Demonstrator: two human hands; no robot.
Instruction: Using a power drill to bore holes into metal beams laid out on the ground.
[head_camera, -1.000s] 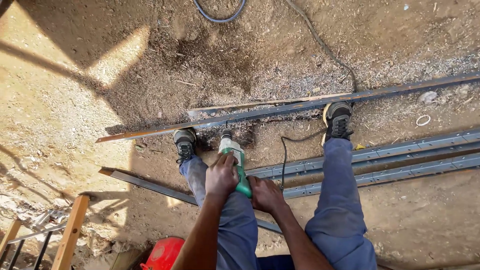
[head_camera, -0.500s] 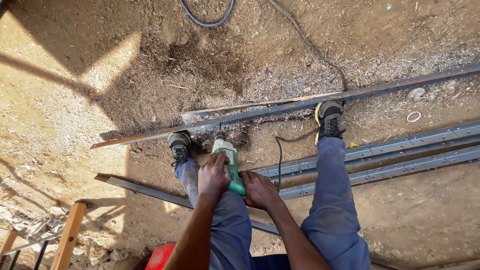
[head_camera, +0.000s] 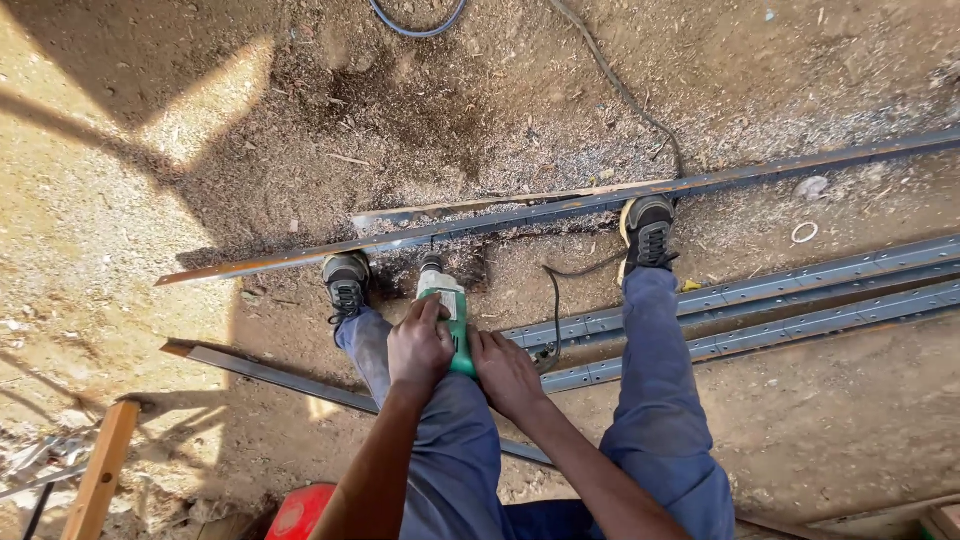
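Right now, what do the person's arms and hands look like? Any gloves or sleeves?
No gloves and no sleeves show. The left hand and right hand are bare, and both forearms are uncovered right to the bottom edge of the picture. I see no watch, ring or bracelet. The fingers are bare too. Lower down, the person wears blue-grey trousers and dark laced shoes.

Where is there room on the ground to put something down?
Bare dirt lies left of the long metal angle bar, and in the lower right below the perforated steel rails. It is crowded between the shoes, where both hands grip the green power tool.
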